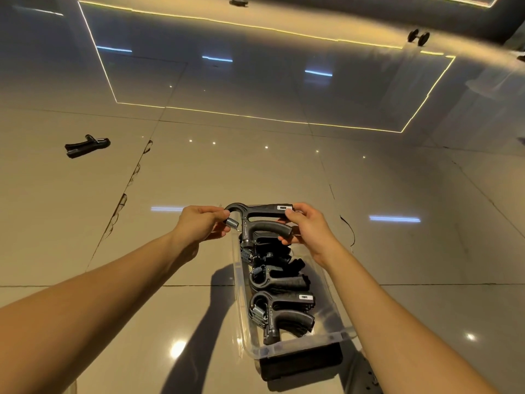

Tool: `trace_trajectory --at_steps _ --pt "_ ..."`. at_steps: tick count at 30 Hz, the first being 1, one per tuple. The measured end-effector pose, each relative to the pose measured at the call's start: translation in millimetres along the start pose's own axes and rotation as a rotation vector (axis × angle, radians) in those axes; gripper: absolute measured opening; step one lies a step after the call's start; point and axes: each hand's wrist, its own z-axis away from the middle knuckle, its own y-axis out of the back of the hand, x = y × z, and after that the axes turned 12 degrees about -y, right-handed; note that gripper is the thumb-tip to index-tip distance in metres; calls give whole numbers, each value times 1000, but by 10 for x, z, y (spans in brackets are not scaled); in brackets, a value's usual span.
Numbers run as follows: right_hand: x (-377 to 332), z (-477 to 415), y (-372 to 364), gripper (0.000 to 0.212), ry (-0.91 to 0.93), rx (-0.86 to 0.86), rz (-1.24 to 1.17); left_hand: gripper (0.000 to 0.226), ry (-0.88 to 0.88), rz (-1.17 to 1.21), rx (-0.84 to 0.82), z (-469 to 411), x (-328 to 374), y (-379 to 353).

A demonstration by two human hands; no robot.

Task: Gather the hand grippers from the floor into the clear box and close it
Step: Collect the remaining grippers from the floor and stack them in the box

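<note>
Head view: both hands are out over the far end of the clear box (295,346), holding one black hand gripper (260,218) between them. Left hand (199,223) pinches the spring end, thumb and fingertips closed around the coil and the curved top. Right hand (308,226) has the handle end, thumb on top near the small display, fingers curled under the lower handle (fingertips partly hidden behind it). The gripper sits above the box's far rim; can't tell if it touches the ones underneath. The box stands open on the glossy tile floor (412,251), long axis running away from the person, with several more black grippers (279,311) packed in a row inside, springs to the left, handles to the right. A dark flat piece (301,362) lies under the near end of the box; can't tell what it is. One more gripper (86,145) lies loose on the floor far off to the left, well apart from the box. A small dumbbell (418,36) sits on the floor at the far right, near the top of frame.
</note>
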Motion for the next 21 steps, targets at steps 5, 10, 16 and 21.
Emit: trace_trajectory --at_steps 5,10,16,21 --pt "-29 -62 39 64 293 60 720 10 -38 -36 88 -75 -41 -79" --pt "98 -139 91 83 393 81 1046 6 -10 -32 63 -89 -46 -154" --pt "165 -286 306 77 355 169 1025 32 -137 -298 -7 -140 -229 -291" --pt "354 -456 290 76 263 147 1043 95 -294 -878 -270 -88 -552 -136"
